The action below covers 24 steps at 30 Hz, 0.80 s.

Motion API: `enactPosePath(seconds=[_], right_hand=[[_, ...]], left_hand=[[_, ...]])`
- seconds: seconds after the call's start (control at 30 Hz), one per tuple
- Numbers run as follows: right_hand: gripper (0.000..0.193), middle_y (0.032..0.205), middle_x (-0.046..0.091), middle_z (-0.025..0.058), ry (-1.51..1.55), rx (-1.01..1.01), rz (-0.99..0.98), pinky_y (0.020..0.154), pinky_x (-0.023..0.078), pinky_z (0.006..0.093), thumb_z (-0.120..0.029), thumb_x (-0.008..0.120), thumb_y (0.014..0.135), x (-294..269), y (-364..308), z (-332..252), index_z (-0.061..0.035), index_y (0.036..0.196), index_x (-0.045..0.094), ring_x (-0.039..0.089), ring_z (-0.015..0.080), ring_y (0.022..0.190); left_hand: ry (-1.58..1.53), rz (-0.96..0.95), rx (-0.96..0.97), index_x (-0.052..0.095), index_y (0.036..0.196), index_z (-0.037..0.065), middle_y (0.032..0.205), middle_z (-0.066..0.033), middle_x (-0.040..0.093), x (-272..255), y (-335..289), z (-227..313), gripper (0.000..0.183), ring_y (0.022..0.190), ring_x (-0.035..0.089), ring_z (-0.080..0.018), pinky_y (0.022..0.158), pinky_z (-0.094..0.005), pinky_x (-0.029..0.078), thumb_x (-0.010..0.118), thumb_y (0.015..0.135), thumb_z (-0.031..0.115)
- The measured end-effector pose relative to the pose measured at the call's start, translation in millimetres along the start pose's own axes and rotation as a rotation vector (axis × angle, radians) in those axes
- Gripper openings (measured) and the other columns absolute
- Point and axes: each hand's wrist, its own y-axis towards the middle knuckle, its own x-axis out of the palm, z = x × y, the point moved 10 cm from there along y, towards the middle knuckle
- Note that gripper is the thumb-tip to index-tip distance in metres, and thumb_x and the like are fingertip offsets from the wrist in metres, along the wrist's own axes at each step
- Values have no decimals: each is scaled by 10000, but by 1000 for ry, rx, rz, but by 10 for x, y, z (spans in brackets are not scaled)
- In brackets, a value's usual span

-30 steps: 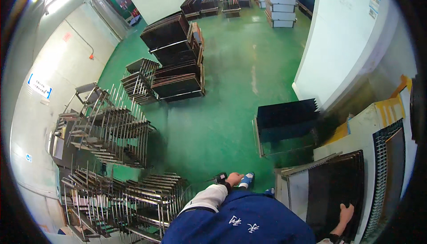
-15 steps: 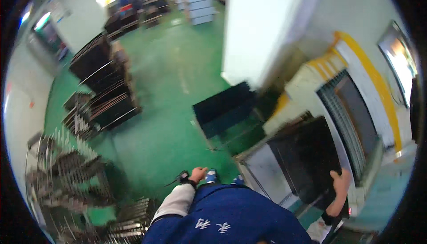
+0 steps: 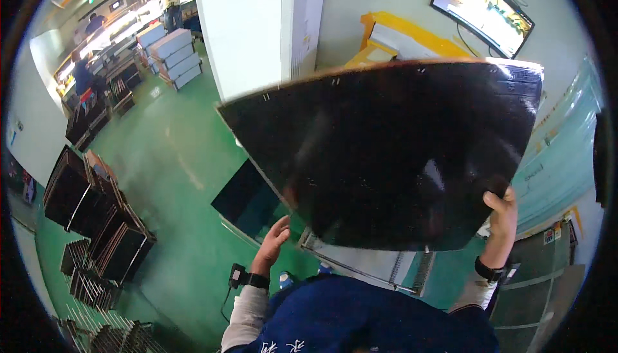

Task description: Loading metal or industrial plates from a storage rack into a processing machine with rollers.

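A large, thin, glossy black panel (image 3: 386,160) is held up tilted in front of me, small pale marks running along its far edge. Its right edge is gripped by my right hand (image 3: 502,224), thumb over the face and the other fingers mostly hidden behind. At the panel's lower left edge is my left hand (image 3: 275,240), fingers stretched out and close to the edge; whether they touch it I cannot tell. Beneath the panel, a rack with a pale flat base (image 3: 360,260) shows in part.
Another dark panel on a stand (image 3: 251,202) is ahead to the left. Racks of dark boards (image 3: 96,218) and wire racks (image 3: 96,288) line the left side. A white column (image 3: 251,25) stands ahead, a wall screen (image 3: 483,9) at far right. People work at far benches.
The black panel has come up from the rack at the right, carried in my right hand. My left hand has reached forward to its left edge. The view has turned to the right.
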Motion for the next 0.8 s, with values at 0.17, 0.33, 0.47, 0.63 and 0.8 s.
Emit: enactPosePath(seconds=[0.17, 0.33, 0.47, 0.63, 0.8], right_hand=[[446, 1038, 662, 52, 364, 89, -35, 876, 441, 340, -61, 724, 647, 312, 128, 479, -37, 1084, 638, 612, 217, 947], [431, 1009, 669, 52, 424, 106, -72, 867, 442, 340, -56, 723, 650, 674, 177, 492, -38, 1074, 644, 615, 206, 925], [404, 981, 670, 79, 428, 294, -132, 847, 487, 345, -39, 727, 656, 775, 211, 894, -8, 1048, 632, 636, 217, 903], [342, 959, 673, 69, 447, 316, -204, 809, 478, 319, -47, 713, 690, 1098, 116, 814, -12, 1025, 657, 629, 193, 867], [337, 956, 672, 71, 477, 349, -250, 805, 491, 319, -39, 707, 718, 1236, 60, 685, 4, 1047, 650, 631, 183, 845]], left_hand=[[32, 9, 222, 448, 1328, -14, 1320, -78, 498, -110, -74, 793, 491, 1236, 427, -184, 1060, -341, 292, 552, 911, 226], [36, 158, 161, 523, 1245, -32, 1209, -61, 568, -265, -420, 948, 376, 1112, 506, -166, 980, -313, 361, 496, 935, 178], [16, 232, 214, 562, 1197, -36, 1140, -45, 602, -395, -661, 1054, 330, 1051, 532, -141, 948, -290, 385, 516, 931, 153], [-76, 305, 236, 598, 1132, -36, 1093, -64, 625, -604, -861, 939, 317, 986, 571, -156, 898, -301, 431, 539, 927, 198], [-28, 333, 262, 579, 1140, -42, 1098, -89, 625, -478, -975, 1065, 324, 976, 587, -185, 890, -329, 447, 510, 951, 211]])
